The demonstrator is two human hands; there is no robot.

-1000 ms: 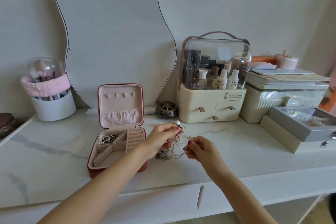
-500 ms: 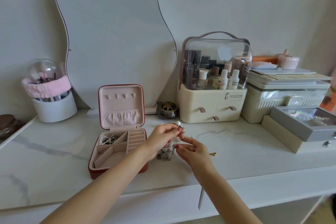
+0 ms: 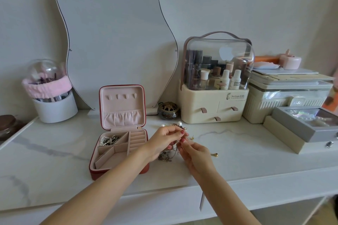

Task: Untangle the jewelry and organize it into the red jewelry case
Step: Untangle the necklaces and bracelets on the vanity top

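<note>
At the far left of the frame, a white round cup with a pink fluffy band and clear dome [image 3: 53, 95] stands on the white marble tabletop [image 3: 54, 144]. Right of it, at lower centre-left, the red square jewelry case with pale pink lining [image 3: 119, 151] sits open, lid upright; a small heap of pearl and silver pieces [image 3: 109, 139] lies in its rear left compartment. Behind it leans a tall wavy-edged mirror [image 3: 117, 38]. At centre, the left hand [image 3: 164, 142] has its fingers curled, pinching the top of a tangled clump of gold chains and pearls [image 3: 172, 150], which hangs just right of the case. The right hand [image 3: 196, 155] meets it, fingertips pinching a strand of the same tangle. A small gold earring [image 3: 214, 155] lies just right. Further right stands a cream cosmetics organiser with clear lid [image 3: 215, 82].
</note>
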